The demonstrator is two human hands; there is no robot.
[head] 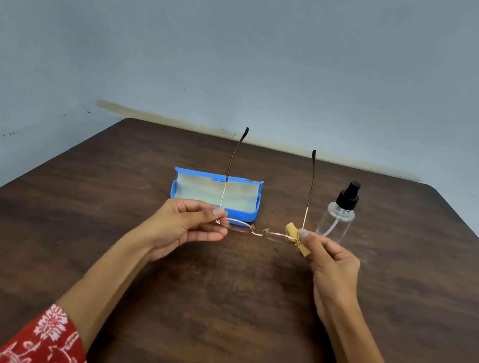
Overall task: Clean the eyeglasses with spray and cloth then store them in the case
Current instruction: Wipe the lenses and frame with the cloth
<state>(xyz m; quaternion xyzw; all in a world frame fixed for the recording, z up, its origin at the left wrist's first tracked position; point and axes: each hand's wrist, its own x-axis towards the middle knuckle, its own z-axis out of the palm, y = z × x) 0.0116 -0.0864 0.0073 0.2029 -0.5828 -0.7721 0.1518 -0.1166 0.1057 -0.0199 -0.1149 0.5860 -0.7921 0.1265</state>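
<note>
Table (pixel 209 319): it lies in front of you and carries the case and the bottle.
Case (pixel 215 193): it sits on the table, left of centre, lid raised, beyond your left hand.
Spray bottle (pixel 337 216): it stands upright on the table, right of the case and apart from it.
Eyeglasses (pixel 258 232): you hold them above the table, nearer to you than the case and bottle, temples pointing away from you.
Left hand (pixel 189 227): it pinches the left end of the frame.
Right hand (pixel 332 260): it pinches the right end.
Cloth (pixel 298 238): it sits between your right fingers and the frame.
</note>
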